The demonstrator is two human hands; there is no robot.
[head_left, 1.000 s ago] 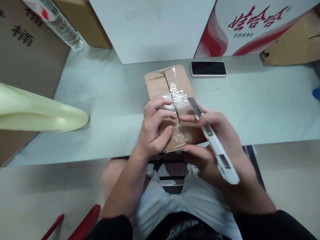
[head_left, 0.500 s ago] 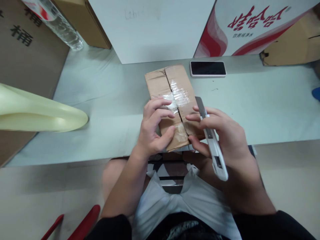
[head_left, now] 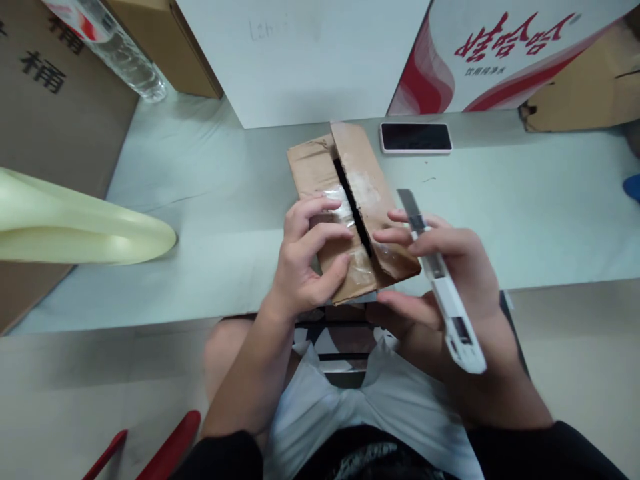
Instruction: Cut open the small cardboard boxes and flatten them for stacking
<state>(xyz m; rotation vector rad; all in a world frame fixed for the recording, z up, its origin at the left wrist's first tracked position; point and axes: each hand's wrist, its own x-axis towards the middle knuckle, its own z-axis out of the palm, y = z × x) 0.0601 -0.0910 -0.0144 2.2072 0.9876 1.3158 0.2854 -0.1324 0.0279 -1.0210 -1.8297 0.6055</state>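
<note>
A small brown cardboard box (head_left: pixel 320 163) lies aslant on the table, with clear tape on its top. Its right flap (head_left: pixel 363 177) is partly lifted, and a dark gap runs along the middle seam. Curved over the left flap, the fingers and thumb of my left hand (head_left: pixel 310 257) hold the box. In my right hand (head_left: pixel 463 280) is a white utility knife (head_left: pixel 453 303), its blade out and pointing away from me, above the box's right edge. The fingertips of that hand are at the raised flap, and its thumb is near the box's front corner. The box's contents are hidden.
A phone (head_left: pixel 416 138) lies behind the box on the table (head_left: pixel 235 267). White cartons (head_left: pixel 320 60) stand along the back. On the left are a water bottle (head_left: pixel 130 60), a large carton (head_left: pixel 55 127) and a pale yellow curved object (head_left: pixel 85 223).
The box's right flap has come up and the seam has opened into a wide gap. My right hand and the knife have shifted slightly right. My left hand has barely moved.
</note>
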